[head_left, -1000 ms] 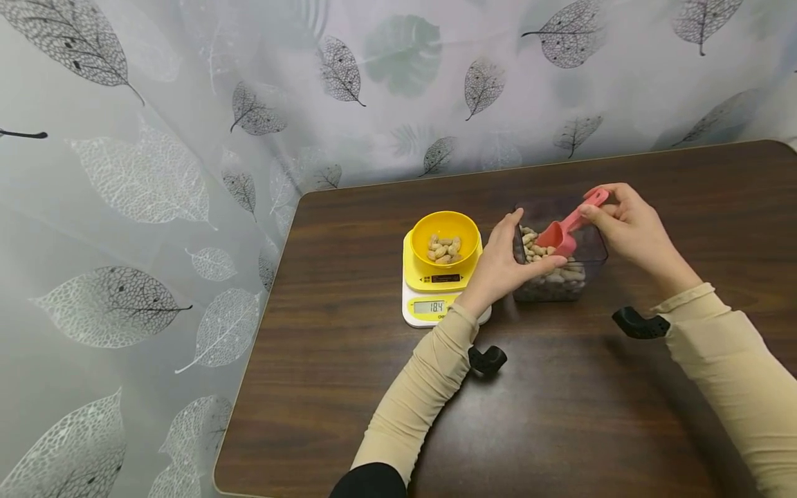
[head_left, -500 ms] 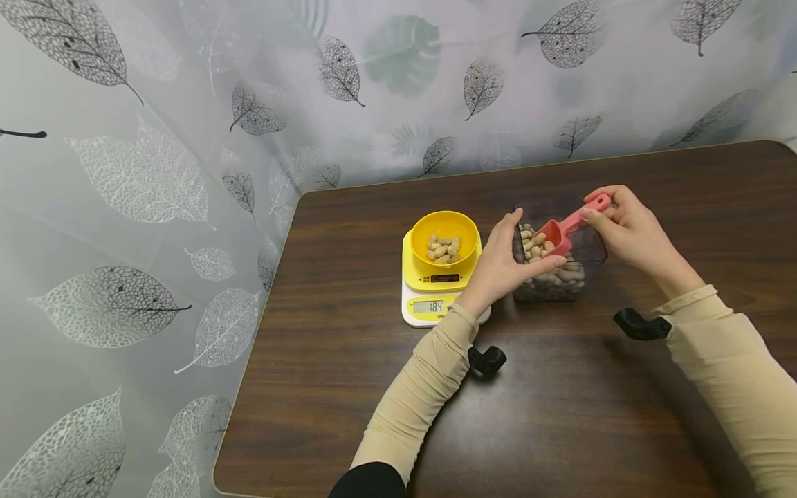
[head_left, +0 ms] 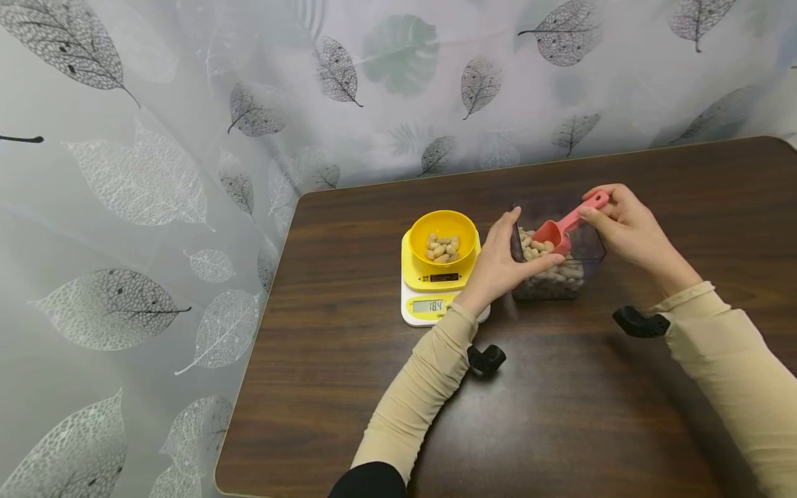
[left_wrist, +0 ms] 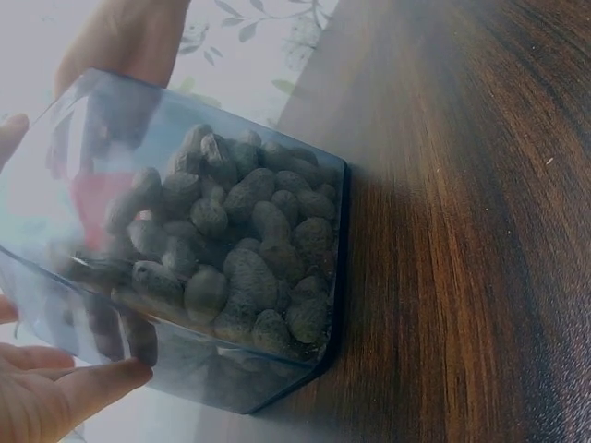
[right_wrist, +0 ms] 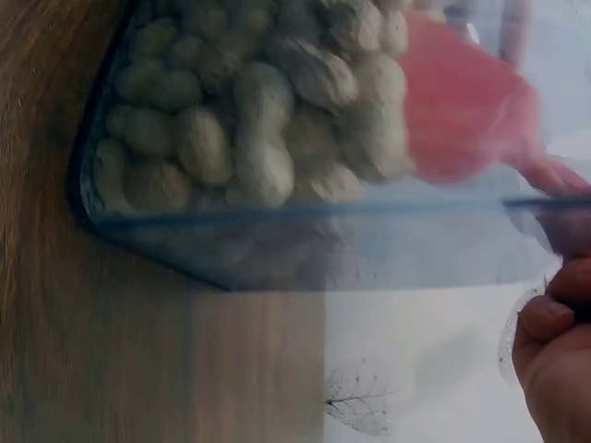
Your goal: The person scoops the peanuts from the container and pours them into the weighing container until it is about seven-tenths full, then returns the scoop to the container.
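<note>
My left hand (head_left: 498,266) grips the near left corner of a clear plastic container (head_left: 591,266), thumb along the front and fingers at the left side. Unshelled peanuts (left_wrist: 249,277) fill its lower part. Between thumb and fingers, my right hand (head_left: 635,232) pinches the handle of a pink scoop (head_left: 570,220). The scoop's bowl (right_wrist: 471,111) is inside the container, low against the peanuts; how much it holds is hard to tell. Left of the container, a yellow bowl (head_left: 429,225) with several peanuts (head_left: 443,250) stands on a kitchen scale (head_left: 414,280) reading 18.4.
A dark wood-grain table (head_left: 349,346) carries everything. Leaf-printed curtain (head_left: 398,104) hangs behind and to the left of it. My left forearm passes close to the scale's right front corner. Black wrist mounts (head_left: 487,359) stick out below both wrists.
The scoop has shifted slightly left and deeper among the peanuts, its handle changing angle a little in my right hand. My left hand keeps its hold; the scale still reads 18.4.
</note>
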### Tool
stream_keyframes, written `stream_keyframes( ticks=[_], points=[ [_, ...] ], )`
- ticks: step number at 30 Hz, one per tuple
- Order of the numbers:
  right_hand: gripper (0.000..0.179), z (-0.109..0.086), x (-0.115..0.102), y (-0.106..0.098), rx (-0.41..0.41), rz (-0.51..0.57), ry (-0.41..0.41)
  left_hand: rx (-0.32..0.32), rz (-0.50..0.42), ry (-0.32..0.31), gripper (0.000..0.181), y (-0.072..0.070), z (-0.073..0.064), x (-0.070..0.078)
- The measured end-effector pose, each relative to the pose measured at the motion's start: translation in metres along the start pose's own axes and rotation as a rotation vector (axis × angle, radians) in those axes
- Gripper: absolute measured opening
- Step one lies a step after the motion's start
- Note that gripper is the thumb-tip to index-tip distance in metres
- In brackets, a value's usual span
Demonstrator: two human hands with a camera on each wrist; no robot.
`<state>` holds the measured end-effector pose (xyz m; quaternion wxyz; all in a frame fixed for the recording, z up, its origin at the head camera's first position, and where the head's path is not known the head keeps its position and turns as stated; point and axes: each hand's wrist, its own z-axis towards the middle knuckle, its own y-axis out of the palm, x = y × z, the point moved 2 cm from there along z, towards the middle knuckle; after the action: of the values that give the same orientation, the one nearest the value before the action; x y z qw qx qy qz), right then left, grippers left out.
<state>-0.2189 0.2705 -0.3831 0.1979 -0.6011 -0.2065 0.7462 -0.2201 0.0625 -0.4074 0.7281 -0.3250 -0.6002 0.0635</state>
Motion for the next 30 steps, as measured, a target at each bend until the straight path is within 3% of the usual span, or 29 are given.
stream_keyframes(
  ticks=[5, 11, 21, 30],
  points=[
    [0.024, 0.002, 0.002, 0.003, 0.039, -0.025, 0.043, -0.002, 0.016, -0.007, 0.091, 0.001, 0.001, 0.000],
    [0.021, 0.002, 0.003, 0.005, 0.045, 0.041, 0.011, 0.011, 0.021, -0.008, 0.091, 0.000, 0.002, 0.000],
    [0.020, -0.007, 0.001, 0.003, -0.025, 0.108, -0.017, 0.014, 0.026, -0.003, 0.090, 0.001, 0.001, 0.000],
    [0.022, -0.010, 0.001, 0.006, 0.052, 0.150, -0.008, 0.006, 0.016, 0.002, 0.090, -0.001, -0.001, -0.001]
  ],
)
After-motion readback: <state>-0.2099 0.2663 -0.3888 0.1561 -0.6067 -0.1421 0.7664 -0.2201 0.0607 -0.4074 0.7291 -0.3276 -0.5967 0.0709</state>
